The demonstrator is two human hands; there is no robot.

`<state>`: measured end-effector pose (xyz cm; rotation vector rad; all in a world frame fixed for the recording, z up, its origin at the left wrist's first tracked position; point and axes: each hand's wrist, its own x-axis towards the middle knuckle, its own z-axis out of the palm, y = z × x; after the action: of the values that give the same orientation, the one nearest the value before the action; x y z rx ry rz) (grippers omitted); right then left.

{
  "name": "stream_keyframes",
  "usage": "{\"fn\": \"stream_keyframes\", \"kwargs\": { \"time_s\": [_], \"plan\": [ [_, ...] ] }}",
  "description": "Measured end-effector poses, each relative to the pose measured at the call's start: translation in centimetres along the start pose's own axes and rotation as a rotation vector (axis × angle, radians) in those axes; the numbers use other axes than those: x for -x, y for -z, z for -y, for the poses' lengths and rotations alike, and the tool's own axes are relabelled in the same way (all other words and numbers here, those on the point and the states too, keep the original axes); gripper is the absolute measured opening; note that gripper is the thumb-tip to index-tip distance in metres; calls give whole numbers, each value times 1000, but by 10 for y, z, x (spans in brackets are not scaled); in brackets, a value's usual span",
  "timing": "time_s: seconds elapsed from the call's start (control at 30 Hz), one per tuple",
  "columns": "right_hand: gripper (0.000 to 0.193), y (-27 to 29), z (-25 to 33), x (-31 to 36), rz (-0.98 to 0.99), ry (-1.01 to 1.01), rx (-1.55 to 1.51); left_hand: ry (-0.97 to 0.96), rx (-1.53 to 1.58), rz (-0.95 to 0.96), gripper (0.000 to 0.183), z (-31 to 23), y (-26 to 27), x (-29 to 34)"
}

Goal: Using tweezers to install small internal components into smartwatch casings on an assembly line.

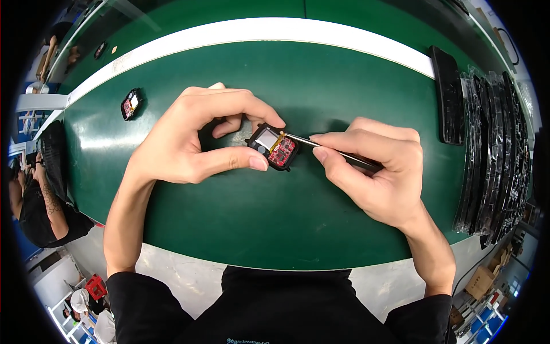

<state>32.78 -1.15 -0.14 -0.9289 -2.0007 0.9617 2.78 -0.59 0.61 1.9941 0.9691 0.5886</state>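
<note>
Between the thumb and fingers of my left hand is a small black device housing, held by its edges above the green table. Inside it show a red circuit board, a pale square part and a strip of yellow tape at the board's upper edge. My right hand pinches slim metal tweezers. Their tip reaches the housing's upper right side, by the yellow tape. Whether the tip grips anything is too small to tell.
A second such device lies at the table's left. Stacked black trays in clear plastic line the right edge, with a dark flat tray beside them. A white strip crosses the back. Another person sits at far left.
</note>
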Motion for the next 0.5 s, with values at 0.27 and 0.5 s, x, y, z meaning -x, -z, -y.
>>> {"fn": "stream_keyframes", "kwargs": {
  "time_s": [0.27,0.5],
  "plan": [
    [11,-1,0,-1,43,32,42,-48,-102,-15,54,-3,-4,-1],
    [12,-3,0,0,33,46,54,-78,-94,-31,46,-8,-7,-2]
  ]
}}
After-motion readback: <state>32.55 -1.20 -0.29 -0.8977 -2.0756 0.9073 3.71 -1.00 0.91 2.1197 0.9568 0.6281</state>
